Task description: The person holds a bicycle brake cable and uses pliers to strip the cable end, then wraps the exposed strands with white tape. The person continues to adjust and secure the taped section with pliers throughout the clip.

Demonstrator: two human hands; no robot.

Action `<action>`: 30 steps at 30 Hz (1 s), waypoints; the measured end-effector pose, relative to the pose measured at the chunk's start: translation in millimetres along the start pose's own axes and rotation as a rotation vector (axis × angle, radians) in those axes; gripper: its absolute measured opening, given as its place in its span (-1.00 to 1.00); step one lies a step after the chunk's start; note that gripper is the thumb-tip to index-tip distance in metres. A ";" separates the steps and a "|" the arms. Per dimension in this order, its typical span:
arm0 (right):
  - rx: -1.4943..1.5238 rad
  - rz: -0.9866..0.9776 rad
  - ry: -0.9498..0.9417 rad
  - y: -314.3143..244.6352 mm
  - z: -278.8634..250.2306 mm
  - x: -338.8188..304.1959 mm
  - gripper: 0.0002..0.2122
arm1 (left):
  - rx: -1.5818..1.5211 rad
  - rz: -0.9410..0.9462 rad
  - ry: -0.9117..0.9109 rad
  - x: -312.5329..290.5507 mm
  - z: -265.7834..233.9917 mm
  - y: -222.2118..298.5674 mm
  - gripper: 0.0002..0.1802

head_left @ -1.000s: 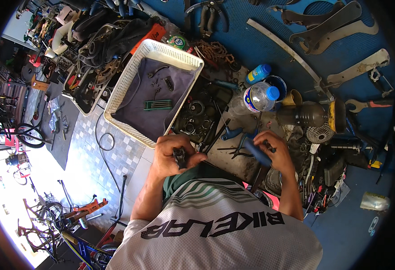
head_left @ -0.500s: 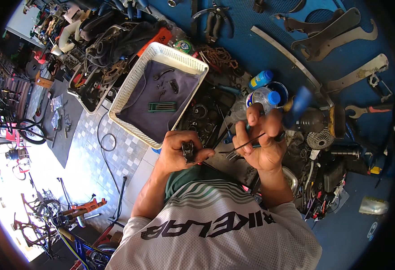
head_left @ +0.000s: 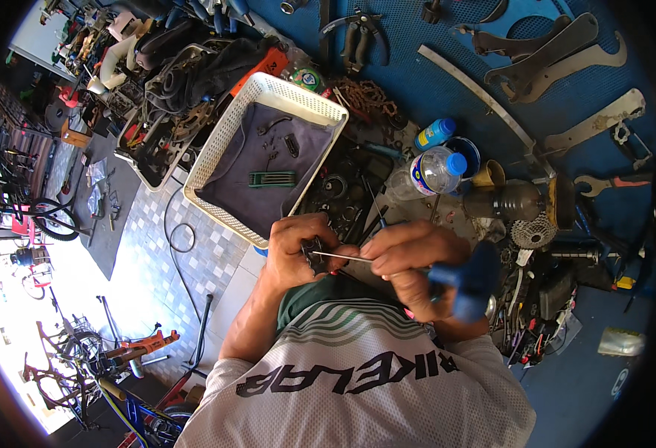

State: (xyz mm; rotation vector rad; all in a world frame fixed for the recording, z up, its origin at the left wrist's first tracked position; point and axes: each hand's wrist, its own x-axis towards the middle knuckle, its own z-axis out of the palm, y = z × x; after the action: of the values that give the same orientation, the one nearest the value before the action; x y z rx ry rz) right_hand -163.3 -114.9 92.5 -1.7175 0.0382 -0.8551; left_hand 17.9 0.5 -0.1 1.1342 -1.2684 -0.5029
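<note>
My left hand (head_left: 292, 252) is closed round a small dark metal bike part (head_left: 315, 264), mostly hidden by the fingers. My right hand (head_left: 416, 257) grips a blue-handled driver (head_left: 479, 282) with a thin metal shaft. That shaft points left, and its tip meets the dark part at my left hand. The driver's exact tip type does not show. Beyond my left hand stands a white perforated basket (head_left: 309, 103) lined with a grey-purple cloth (head_left: 227, 172). On the cloth lie a green slotted piece (head_left: 272, 179) and several small dark parts (head_left: 291, 145).
A clear plastic bottle with a blue cap (head_left: 436, 168), a blue bottle (head_left: 435, 134) and a dark bottle (head_left: 505, 201) stand beyond my right hand. A sprocket cassette (head_left: 532, 233) lies farther right. Wrenches (head_left: 559, 56) hang on the blue pegboard (head_left: 425, 33). A cable (head_left: 171, 246) loops over the tiled floor.
My right hand has turned the driver round and lowered it, bringing the shaft tip left to the dark part. My left hand keeps its hold, nearly in place.
</note>
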 end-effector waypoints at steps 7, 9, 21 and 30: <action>-0.245 -0.091 -0.035 5.8 19.8 1.6 -0.87 | -0.002 0.014 0.010 -4.3 -5.1 -3.6 -0.67; -0.274 -0.091 -0.031 8.6 21.4 0.6 -0.87 | 0.010 0.029 0.016 -5.8 -5.6 -4.3 -0.69; -0.283 0.063 -0.223 7.8 15.5 1.3 -0.72 | 0.155 0.005 0.037 -5.5 -2.7 4.8 -0.65; -0.252 -0.013 -0.215 6.4 13.1 12.1 -0.89 | 0.093 -0.022 0.001 -8.1 -2.5 2.0 -0.63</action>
State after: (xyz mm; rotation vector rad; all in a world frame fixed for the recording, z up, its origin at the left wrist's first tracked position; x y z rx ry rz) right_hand -144.6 -111.6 92.3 -2.0409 -0.0107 -0.6922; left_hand 17.4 9.0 -2.0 1.2275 -1.2905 -0.4629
